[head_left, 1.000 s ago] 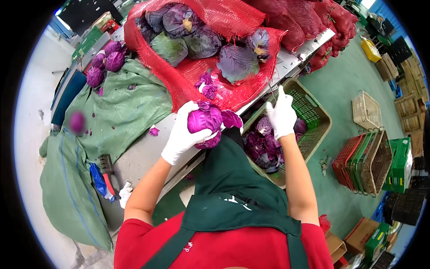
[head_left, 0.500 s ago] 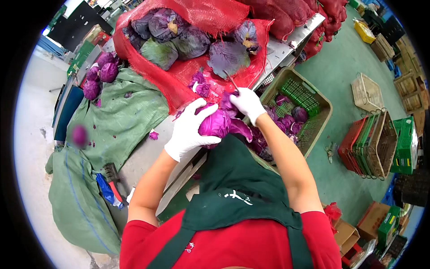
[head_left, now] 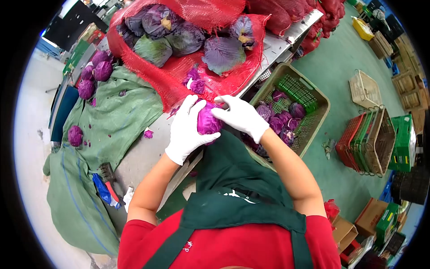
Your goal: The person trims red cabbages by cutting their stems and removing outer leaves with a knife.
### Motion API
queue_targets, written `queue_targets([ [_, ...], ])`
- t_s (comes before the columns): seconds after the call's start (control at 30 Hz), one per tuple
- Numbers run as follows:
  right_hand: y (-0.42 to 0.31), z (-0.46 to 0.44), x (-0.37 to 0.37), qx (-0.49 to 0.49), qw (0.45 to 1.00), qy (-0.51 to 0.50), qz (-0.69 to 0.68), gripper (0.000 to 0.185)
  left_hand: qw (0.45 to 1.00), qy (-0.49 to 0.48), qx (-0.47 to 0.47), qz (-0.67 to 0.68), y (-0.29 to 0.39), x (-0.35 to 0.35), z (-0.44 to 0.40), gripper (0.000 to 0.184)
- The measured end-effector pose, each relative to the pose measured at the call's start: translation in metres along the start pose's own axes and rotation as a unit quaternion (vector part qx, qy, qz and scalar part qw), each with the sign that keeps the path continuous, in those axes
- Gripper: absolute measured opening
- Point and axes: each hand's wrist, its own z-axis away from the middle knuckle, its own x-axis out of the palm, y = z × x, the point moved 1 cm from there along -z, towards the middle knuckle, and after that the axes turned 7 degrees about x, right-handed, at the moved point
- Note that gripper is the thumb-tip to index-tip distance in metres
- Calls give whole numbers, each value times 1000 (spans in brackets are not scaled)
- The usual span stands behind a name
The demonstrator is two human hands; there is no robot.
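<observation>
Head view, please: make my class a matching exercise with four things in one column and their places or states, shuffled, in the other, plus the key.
Things
1. left hand
2. olive crate
3. yellow bin
4. open red mesh sack

Places or states
a. on the green floor, far upper right
b. gloved, cupping a purple cabbage
c. spread out under large leafy cabbages
d. beside the worktable, with smaller purple heads inside

Pairs: 1-b, 2-d, 3-a, 4-c

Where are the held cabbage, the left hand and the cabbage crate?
Held cabbage (head_left: 208, 120), head view: visible middle.
Left hand (head_left: 184, 130), head view: back of the hand.
Cabbage crate (head_left: 300, 91), head view: inner wall.
</observation>
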Motion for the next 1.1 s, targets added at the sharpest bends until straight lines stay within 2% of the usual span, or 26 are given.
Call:
queue_targets([
  [0.03,-3,-7,5,1,998,-1,62,53,1000,-8,9,-6,2,-1,0,96],
  [0.33,-15,-23,-8,-1,990,-17,141,38,999,-1,27,-16,-2,1,-5,93],
  [0.5,32,-23,-5,-16,990,65,124,24,999,11,43,5,-13,-1,0,91],
  [0.6,64,-12,-16,-11,988,143,62,23,976,74,-130,160,-34,-6,3,81],
  [0.63,70,-4,-25,81,982,161,63,23,973,83,-158,144,-46,-6,3,79],
  [0.67,91,0,-29,51,965,208,152,23,969,94,-188,129,-60,-7,3,77],
  [0.7,96,8,-33,92,931,240,257,22,968,49,-217,113,-72,-12,3,76],
  [0.73,100,11,-29,12,917,320,238,20,963,49,-237,122,-85,-9,7,76],
  [0.8,97,15,-19,-30,943,296,149,20,941,140,-235,198,-114,14,15,70],
  [0.83,77,19,-15,44,979,198,23,22,940,144,-239,195,-113,13,15,70],
  [0.87,45,28,-13,134,980,80,-122,25,912,183,-234,282,-111,14,12,66],
  [0.9,33,30,-3,118,983,67,-122,26,875,219,-226,368,-109,14,11,63],
  [0.93,25,32,6,103,986,53,-122,28,875,220,-227,367,-106,8,10,63],
  [1.0,17,32,24,38,992,72,-93,30,871,132,-262,393,-100,-1,13,60],
  [1.1,7,30,36,2,995,57,-86,32,903,173,-230,320,-96,12,19,61],
])
